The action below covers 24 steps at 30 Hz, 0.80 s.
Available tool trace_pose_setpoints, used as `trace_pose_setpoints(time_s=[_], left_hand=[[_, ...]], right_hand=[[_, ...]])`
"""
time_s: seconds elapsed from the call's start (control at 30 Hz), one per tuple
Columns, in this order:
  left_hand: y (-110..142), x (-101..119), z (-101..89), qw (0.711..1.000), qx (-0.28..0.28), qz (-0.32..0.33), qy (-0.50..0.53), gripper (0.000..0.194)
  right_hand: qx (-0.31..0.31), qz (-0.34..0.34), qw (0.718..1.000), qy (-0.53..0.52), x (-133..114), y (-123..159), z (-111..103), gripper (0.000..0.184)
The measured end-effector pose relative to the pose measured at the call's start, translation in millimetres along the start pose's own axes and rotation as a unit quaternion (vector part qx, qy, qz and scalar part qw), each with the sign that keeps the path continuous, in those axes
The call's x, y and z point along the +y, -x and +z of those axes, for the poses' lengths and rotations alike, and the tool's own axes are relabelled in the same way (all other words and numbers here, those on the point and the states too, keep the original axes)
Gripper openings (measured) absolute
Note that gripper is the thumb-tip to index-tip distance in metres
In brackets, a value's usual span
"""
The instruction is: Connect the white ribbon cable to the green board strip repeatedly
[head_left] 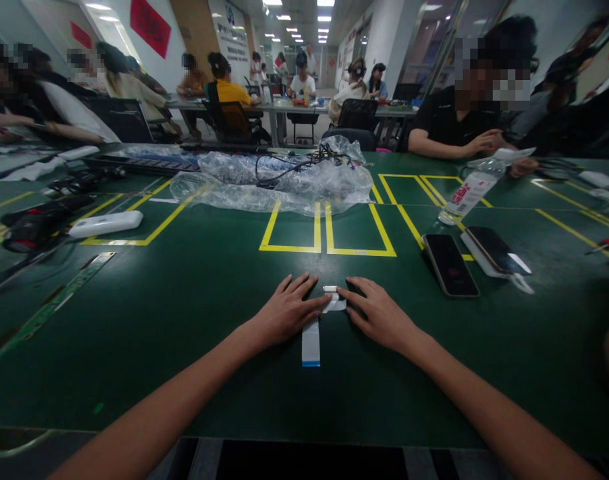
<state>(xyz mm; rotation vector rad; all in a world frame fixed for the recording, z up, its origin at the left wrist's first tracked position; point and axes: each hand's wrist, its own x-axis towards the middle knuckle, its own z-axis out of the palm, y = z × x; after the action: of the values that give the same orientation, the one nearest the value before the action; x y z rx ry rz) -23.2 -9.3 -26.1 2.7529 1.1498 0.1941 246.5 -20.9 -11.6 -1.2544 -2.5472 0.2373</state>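
Observation:
A white flat ribbon cable (311, 343) with a blue end lies on the green table in front of me. My left hand (289, 308) rests over its middle, fingers spread, the thumb side partly covering it. Beyond the fingers the white strip seems folded or bent, and a small silvery end piece (330, 289) shows at its far side. My right hand (379, 312) lies with fingers apart just to the right, its index fingertip touching or very close to that end piece. Neither hand is closed round anything.
Yellow tape outlines (290, 249) mark the green table (224, 400). Clear plastic wrap (284, 183) with black cables lies ahead. Two phones (449, 265) and a tilted water bottle (471, 190) are at right. A white device (107, 224) and green strip (54, 303) sit left. Several people sit beyond.

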Motion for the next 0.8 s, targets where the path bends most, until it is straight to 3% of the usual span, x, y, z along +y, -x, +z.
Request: trace_pose_setpoints(time_s=[0.27,0.47,0.67,0.73,0.8], left_hand=[[3,-6,-11.9,1.0,-0.013,-0.018,-0.011,0.05],[28,-35,-36.7,0.977,-0.039,-0.195,-0.083,0.058],[100,-110,-56.1,0.921,-0.041,-0.376,-0.093,0.067],[135,-138,-61.1,0.889,-0.047,-0.448,-0.085,0.075],[171,-161,-64.3,0.839,-0.055,-0.532,-0.098,0.085]], right_hand=[[-0.008,0.002,1.0,0.009,0,0,-1,0.049],[-0.015,0.001,1.0,0.007,-1,1,-3,0.048],[-0.027,0.005,1.0,0.013,-2,1,-5,0.048],[-0.025,0.003,1.0,0.015,-1,1,-5,0.048],[-0.027,0.003,0.999,0.019,0,1,-4,0.048]])
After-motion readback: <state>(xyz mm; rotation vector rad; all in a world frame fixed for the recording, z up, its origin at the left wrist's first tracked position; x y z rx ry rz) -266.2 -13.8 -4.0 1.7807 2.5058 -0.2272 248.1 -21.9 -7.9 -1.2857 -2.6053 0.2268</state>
